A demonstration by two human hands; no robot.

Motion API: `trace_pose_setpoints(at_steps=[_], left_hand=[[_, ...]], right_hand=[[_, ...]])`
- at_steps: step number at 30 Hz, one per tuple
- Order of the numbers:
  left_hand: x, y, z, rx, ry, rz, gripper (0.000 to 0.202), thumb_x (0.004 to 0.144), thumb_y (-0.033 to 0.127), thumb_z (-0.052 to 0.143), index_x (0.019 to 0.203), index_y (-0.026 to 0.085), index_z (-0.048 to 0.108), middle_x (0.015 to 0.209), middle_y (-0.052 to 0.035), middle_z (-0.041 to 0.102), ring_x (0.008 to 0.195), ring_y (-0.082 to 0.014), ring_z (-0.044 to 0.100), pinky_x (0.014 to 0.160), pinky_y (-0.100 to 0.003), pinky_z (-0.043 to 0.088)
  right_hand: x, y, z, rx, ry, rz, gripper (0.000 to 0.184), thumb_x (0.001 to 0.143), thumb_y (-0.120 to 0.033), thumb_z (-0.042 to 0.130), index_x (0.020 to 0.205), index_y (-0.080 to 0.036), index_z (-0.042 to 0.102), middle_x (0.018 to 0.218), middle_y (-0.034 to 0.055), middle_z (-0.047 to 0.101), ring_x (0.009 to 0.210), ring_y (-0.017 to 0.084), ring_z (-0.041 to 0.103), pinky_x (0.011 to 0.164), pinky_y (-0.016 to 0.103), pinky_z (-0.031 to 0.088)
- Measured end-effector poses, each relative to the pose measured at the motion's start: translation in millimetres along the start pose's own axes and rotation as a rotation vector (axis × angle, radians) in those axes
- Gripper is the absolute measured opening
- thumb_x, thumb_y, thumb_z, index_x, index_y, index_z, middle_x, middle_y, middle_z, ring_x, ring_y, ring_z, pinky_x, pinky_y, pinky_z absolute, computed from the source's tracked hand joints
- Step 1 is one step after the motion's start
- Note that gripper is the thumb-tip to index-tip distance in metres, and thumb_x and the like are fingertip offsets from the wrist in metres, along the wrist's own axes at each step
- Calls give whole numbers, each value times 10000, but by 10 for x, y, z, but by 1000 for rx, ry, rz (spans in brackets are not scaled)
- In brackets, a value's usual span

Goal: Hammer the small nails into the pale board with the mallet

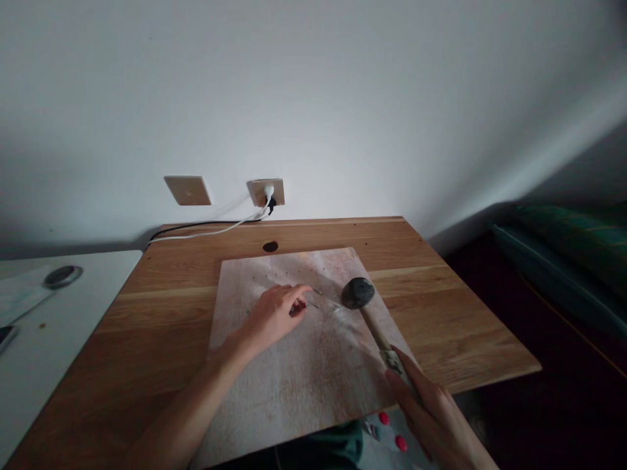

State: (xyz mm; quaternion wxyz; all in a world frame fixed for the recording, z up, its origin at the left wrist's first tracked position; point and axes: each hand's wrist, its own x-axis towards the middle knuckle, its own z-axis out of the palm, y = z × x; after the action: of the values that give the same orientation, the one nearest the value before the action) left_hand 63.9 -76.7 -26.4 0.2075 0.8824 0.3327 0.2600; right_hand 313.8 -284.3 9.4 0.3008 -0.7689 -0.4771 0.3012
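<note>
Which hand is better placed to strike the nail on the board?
Right, probably. The right hand grips the hammer, its head beside the nail; the left hand only steadies it on the board.

A wooden table (441, 313) carries a pale board (294, 372), with cables (215, 231) along its back edge.

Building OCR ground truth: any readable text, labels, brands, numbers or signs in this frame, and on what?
No text can be read anywhere in this view.
On the hammer handle there is a pale patch, perhaps a label, just above the right hand gripping it: too blurred to read.
On the wall plate and socket: no print shows.
On the board and table: only small holes and wood grain, no writing.
</note>
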Motion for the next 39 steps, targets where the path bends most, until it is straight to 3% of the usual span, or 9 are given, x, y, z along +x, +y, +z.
trace_pose_setpoints(at_steps=[5,8,11,16,24,27,30,35,39], left_hand=[[-2,-29,30,-24,7,-15,482,878,97,715,1336,229,646,967,-16,812,857,-198,761,861,-353,604],[1,-40,45,-37,-8,-43,565,848,81,724,1380,247,636,959,-5,813,875,-207,766,863,-350,607],[5,-38,47,-20,-15,-85,636,816,58,727,1419,228,615,982,-24,816,912,-225,772,864,-351,607],[12,-18,37,18,-41,-121,685,801,56,729,1457,195,592,1044,-72,814,962,-265,776,859,-365,605],[10,5,16,-11,-20,-105,640,823,56,731,1430,220,608,1007,-48,820,930,-242,777,856,-337,590],[20,34,-18,-85,-37,-107,562,868,78,727,1400,229,623,951,-20,818,872,-212,771,863,-320,582],[29,63,-42,-95,-42,-121,578,881,91,731,1430,229,613,943,-17,821,859,-206,768,872,-320,581],[28,59,-23,42,-69,-163,779,802,34,761,1536,169,537,1015,-70,831,941,-265,776,880,-376,595],[37,28,15,-2,-71,-139,752,849,58,752,1553,181,520,969,-38,836,919,-241,783,908,-381,598]], right_hand=[[-101,-26,104,0,-98,-22,681,1046,-649,490,1499,-172,667,521,-17,640,477,199,676,520,242,578],[-143,-36,177,-6,-111,-99,695,1043,-648,505,1528,-170,643,696,31,745,708,243,777,723,291,639],[-134,-112,223,3,-114,-157,686,1045,-622,519,1527,-151,645,885,85,797,1011,292,791,962,349,605],[-70,-287,232,-19,-198,-128,695,1066,-587,468,1545,-108,623,641,6,666,660,229,730,790,306,612],[-115,-398,148,-37,-199,-102,662,1076,-582,455,1567,-162,599,608,-27,601,471,168,616,503,243,508],[-191,-439,135,-18,-112,-131,693,1084,-617,441,1574,-145,576,597,-35,579,496,171,623,516,245,511],[-226,-426,199,36,-30,-169,684,1085,-633,443,1546,-151,596,653,-15,645,567,178,671,590,251,557],[-179,-289,383,87,-90,-199,700,1053,-650,504,1485,-123,669,709,46,736,708,244,760,795,307,620],[-187,-271,381,40,-58,-146,741,1067,-669,437,1522,-116,628,636,6,673,584,202,691,718,292,612]])
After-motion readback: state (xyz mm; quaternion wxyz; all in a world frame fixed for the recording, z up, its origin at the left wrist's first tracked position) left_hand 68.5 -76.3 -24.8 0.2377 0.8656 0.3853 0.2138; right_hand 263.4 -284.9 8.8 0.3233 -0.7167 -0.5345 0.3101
